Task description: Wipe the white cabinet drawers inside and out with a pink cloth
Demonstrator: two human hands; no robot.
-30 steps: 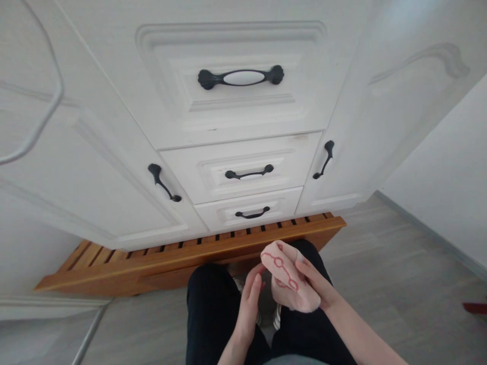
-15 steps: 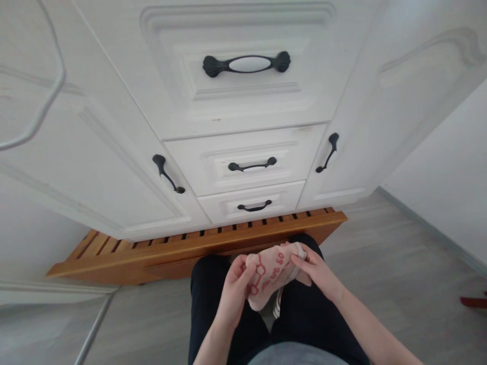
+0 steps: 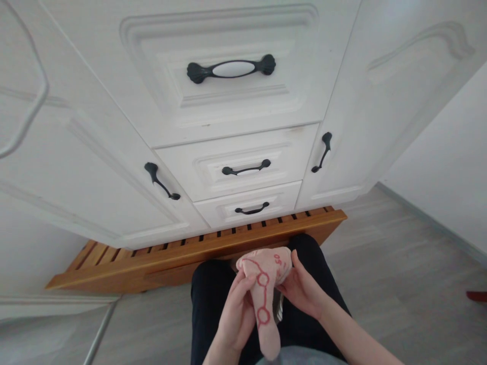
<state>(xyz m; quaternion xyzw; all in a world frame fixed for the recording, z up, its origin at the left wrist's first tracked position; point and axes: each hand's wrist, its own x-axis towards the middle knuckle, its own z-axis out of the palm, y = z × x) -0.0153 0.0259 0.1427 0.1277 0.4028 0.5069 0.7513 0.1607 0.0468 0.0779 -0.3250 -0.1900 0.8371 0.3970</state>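
A pale pink sock (image 3: 265,289) with red lettering and ring shapes is held between both hands above my lap. My left hand (image 3: 238,309) grips its left side, thumb on top near a red ring. The toe end hangs down toward my waist. My right hand (image 3: 304,286) has hold of the bunched part on the right, with the thumb along its edge and the other fingers partly hidden beneath. Dark trousers (image 3: 213,284) cover my legs below the sock.
White drawers with a dark handle (image 3: 231,69) and cabinet doors stand in front of me. A slatted wooden bench (image 3: 171,258) runs along their base. A metal rod (image 3: 101,329) is at lower left, a wall (image 3: 445,137) at right, grey floor (image 3: 399,284) beneath.
The sock has turned from lying across between my hands to hanging down at its toe end. My right hand has shifted left and lower on it. The view has tilted slightly.
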